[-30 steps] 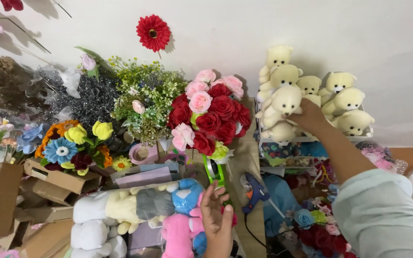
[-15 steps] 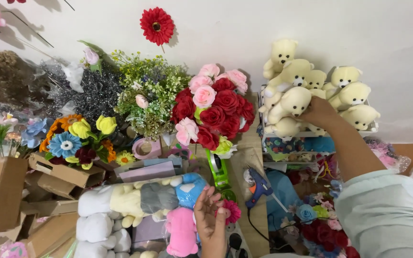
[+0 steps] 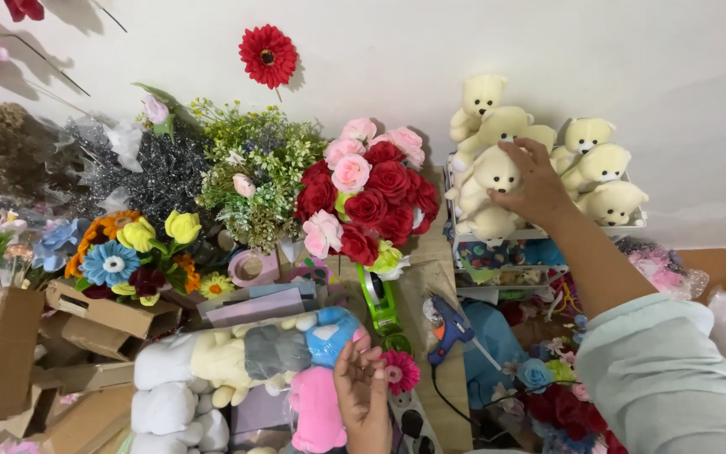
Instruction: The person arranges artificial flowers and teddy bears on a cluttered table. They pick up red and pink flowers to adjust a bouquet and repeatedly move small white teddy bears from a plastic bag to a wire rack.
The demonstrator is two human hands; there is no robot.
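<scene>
Landmark: the red and pink rose bouquet [image 3: 369, 202], biggest thing mid-frame, standing against the white wall [image 3: 548, 50].

Left of the bouquet: green filler bunch [image 3: 254, 172], then a mixed bunch with blue daisy and yellow tulips [image 3: 128, 248] in brown cardboard boxes [image 3: 98, 315]. Above-left of the bouquet, a single red gerbera [image 3: 268, 55] on the wall.

Right of the bouquet: cluster of cream teddy bears [image 3: 586, 168] on a white rack [image 3: 539, 240]. My right hand [image 3: 535, 181] is up there, fingers spread and curled over the front cream bear [image 3: 485, 189], touching it; a closed grip I cannot confirm. The bear sits upright, long axis vertical, directly under and left of my palm. The right hand is far nearer to it than the left.

Below the bouquet: a clear-wrapped pack of plush toys [image 3: 237, 361], white, cream, grey, blue and pink, lying roughly sideways. My left hand [image 3: 367, 395] rests on its right end, fingers loosely bent against the pink plush [image 3: 317, 412]; hold or just touch, cannot tell.

Below-right of the bouquet: blue glue gun [image 3: 449, 328] on the tabletop [image 3: 430, 282], green tape dispenser [image 3: 380, 298], small pink flower [image 3: 400, 370]. Flat lilac packages [image 3: 262, 303] below-left; a pink tape roll [image 3: 252, 267] beside them.
</scene>
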